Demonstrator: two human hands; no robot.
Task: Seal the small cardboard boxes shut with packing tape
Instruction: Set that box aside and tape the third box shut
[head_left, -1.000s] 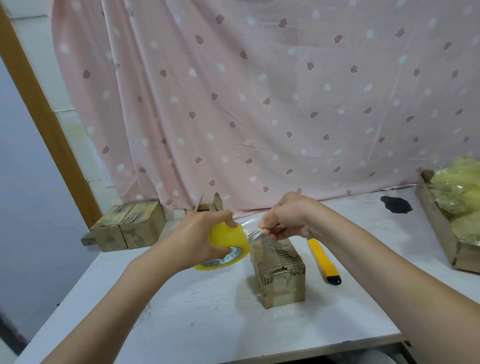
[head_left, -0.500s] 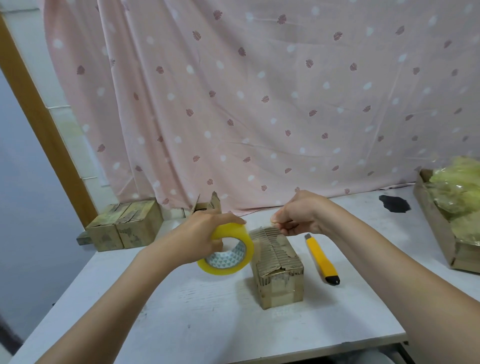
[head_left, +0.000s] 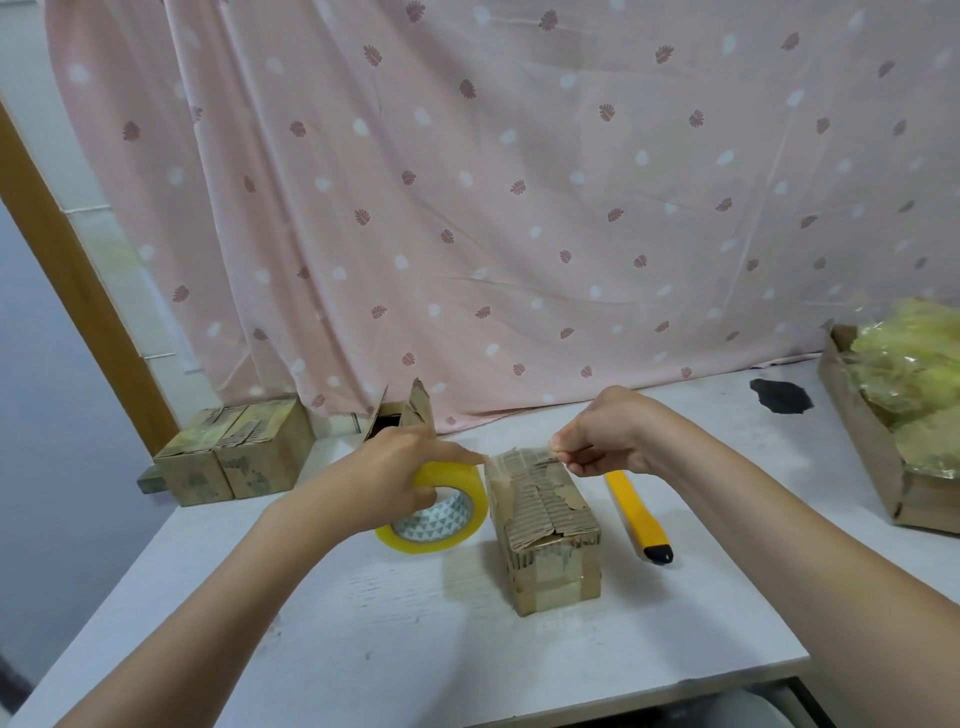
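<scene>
- The small cardboard box (head_left: 543, 525) stands on the white bench (head_left: 363, 649), near the middle, with its long side going away from the person. Its top is rough, torn corrugated card.
- The left hand (head_left: 384, 470) grips the yellow roll of packing tape (head_left: 441, 512) from above, fingers curled over its rim. The roll is tilted and sits just beside the left side of the box, low on the bench.
- The right hand (head_left: 605, 434) is over the far end of the box, with thumb and fingers pinched together. I think a clear tape end is between them, but it is too thin to see surely.
- A yellow utility knife (head_left: 636, 514) lies on the bench just right of the box, apart from it.
- Two closed boxes (head_left: 234, 452) stand together at the far left edge, and an open box (head_left: 400, 410) is behind the left hand.
- A cardboard tray (head_left: 872, 447) with yellowish plastic bags (head_left: 914, 374) is at the right edge.
- A pink patterned curtain (head_left: 519, 208) hangs behind the bench.
</scene>
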